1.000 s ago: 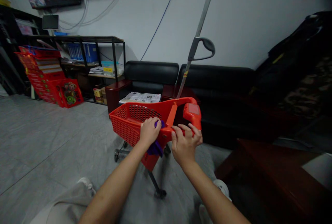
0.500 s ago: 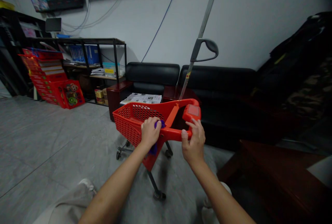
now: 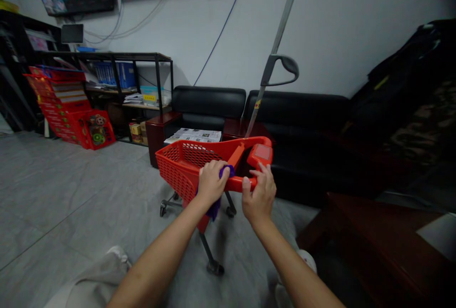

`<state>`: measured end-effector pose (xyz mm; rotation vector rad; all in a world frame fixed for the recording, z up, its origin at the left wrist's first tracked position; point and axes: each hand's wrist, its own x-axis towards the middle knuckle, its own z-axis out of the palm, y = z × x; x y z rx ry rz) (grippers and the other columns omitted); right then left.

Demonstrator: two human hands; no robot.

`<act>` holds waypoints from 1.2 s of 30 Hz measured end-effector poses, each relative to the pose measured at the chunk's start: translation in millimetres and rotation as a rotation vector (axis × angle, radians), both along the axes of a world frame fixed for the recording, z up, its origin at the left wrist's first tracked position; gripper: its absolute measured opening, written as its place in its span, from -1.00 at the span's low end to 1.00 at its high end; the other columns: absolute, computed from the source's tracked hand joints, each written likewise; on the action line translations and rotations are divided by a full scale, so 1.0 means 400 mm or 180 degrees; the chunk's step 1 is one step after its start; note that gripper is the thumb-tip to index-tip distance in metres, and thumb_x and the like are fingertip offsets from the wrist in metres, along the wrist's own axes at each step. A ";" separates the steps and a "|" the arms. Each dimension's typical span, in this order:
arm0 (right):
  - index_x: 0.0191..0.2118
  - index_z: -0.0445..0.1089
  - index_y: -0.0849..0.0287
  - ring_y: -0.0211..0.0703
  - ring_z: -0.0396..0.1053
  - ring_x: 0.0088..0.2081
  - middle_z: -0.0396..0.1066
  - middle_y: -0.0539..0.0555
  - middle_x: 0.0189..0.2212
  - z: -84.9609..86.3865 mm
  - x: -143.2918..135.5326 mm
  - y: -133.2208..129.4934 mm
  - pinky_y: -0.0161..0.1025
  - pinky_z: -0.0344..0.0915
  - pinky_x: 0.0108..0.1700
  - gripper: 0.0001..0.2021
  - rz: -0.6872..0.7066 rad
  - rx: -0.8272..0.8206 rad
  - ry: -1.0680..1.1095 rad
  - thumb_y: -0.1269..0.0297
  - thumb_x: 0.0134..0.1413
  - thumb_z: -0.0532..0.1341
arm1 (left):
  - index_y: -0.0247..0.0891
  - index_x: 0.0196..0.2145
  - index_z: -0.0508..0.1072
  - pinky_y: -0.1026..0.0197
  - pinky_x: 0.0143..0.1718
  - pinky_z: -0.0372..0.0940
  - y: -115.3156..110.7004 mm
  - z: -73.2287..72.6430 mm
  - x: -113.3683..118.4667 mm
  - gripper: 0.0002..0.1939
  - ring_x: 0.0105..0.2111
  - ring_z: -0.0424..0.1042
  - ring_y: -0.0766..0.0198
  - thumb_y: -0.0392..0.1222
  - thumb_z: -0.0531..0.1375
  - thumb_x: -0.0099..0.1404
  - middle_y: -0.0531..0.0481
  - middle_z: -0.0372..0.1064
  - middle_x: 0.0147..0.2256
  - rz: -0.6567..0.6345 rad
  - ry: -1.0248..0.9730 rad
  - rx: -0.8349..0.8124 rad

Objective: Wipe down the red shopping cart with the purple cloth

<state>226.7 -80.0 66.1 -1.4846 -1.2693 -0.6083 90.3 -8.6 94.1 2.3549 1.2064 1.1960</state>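
Note:
A small red shopping cart (image 3: 174, 175) with a perforated plastic basket stands on wheeled grey legs in front of me. My left hand (image 3: 213, 182) is closed around a purple cloth (image 3: 214, 209) and presses it over the cart's near side rail. Part of the cloth hangs below that hand, against the cart's side. My right hand (image 3: 260, 194) grips the near corner of the red handle (image 3: 241, 184), its thumb on the rail and its fingers by the boxy handle piece (image 3: 261, 152).
Behind the cart are black sofas (image 3: 210, 106) with a newspaper (image 3: 194, 135) on one seat. A grey pole (image 3: 272, 56) with a loop grip leans there. A dark red wooden table (image 3: 377, 236) is at right. Stacked red crates (image 3: 62, 108) stand beside a shelf at left.
My left hand has slid the purple cloth rightward along the rail, toward the handle. My right hand and the handle end of the cart have shifted slightly left.

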 end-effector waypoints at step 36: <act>0.11 0.33 0.05 0.08 0.12 0.14 0.24 0.16 0.18 0.048 0.035 0.072 0.11 0.12 0.12 -0.55 0.0118 -0.0969 -0.0289 0.01 0.30 -0.09 | -0.17 -0.13 0.43 0.17 0.05 0.24 0.013 0.055 -0.060 -0.73 -0.06 0.39 0.22 -0.07 -0.02 0.43 -0.01 0.46 -0.13 -0.0494 -0.0424 0.0124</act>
